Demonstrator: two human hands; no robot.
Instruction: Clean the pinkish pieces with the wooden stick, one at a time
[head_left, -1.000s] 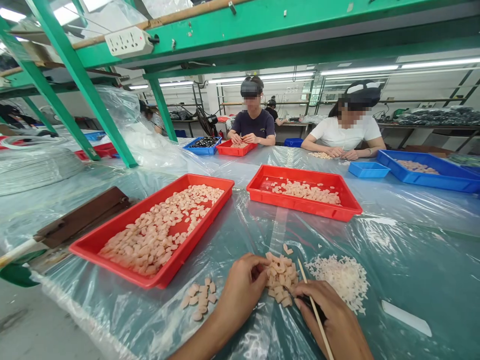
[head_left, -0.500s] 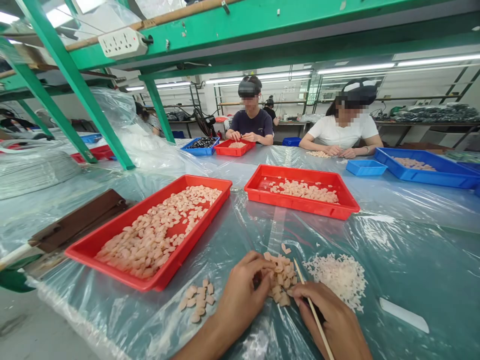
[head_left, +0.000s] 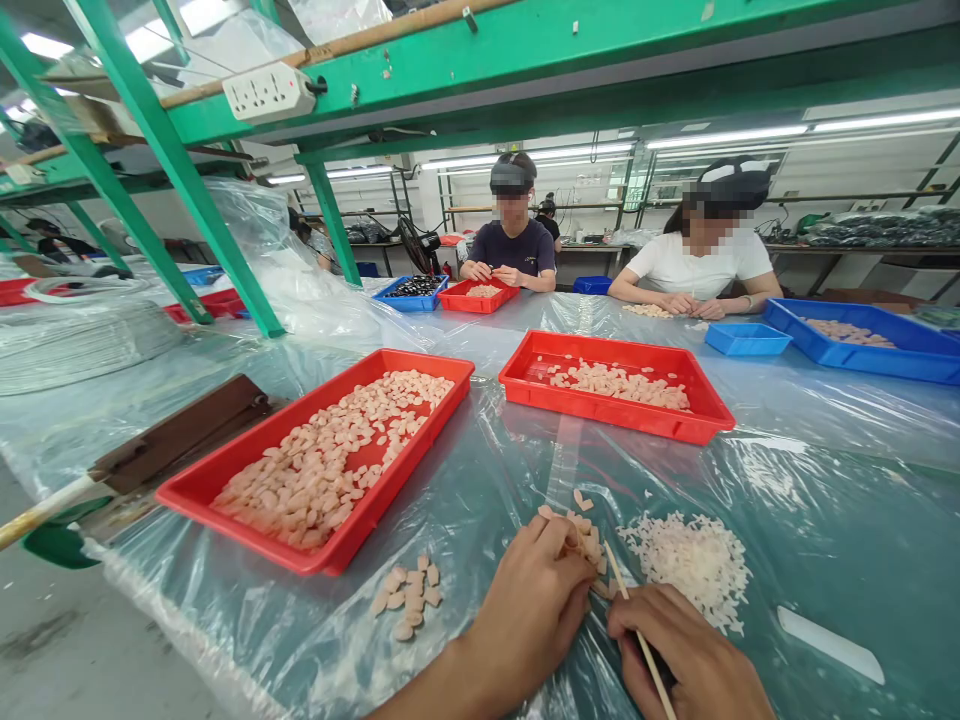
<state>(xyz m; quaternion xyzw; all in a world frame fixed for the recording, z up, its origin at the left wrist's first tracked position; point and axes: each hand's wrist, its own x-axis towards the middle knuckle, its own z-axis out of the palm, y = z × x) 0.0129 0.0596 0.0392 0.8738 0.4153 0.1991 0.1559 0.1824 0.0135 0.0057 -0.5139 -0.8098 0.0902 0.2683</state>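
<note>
My left hand (head_left: 532, 605) lies over a small heap of pale pink pieces (head_left: 583, 538) on the plastic-covered table, fingers curled onto them. My right hand (head_left: 686, 655) is closed round a thin wooden stick (head_left: 637, 635) whose tip points into the same heap. A mound of small white bits (head_left: 694, 565) lies just right of the heap. A smaller cluster of pink pieces (head_left: 409, 593) sits to the left of my left hand. What my left fingers pinch is hidden.
Two red trays (head_left: 225, 470) (head_left: 709, 420) with pink pieces stand beyond my hands. A white flat strip (head_left: 829, 645) lies at right. Two people sit across the table with blue trays (head_left: 855, 345) and a red tray (head_left: 480, 297). Green frame posts (head_left: 172, 170) rise at left.
My left hand has slid right over the pink heap, covering most of it. The right hand with the stick has moved slightly lower. The view shifted a little to the left.
</note>
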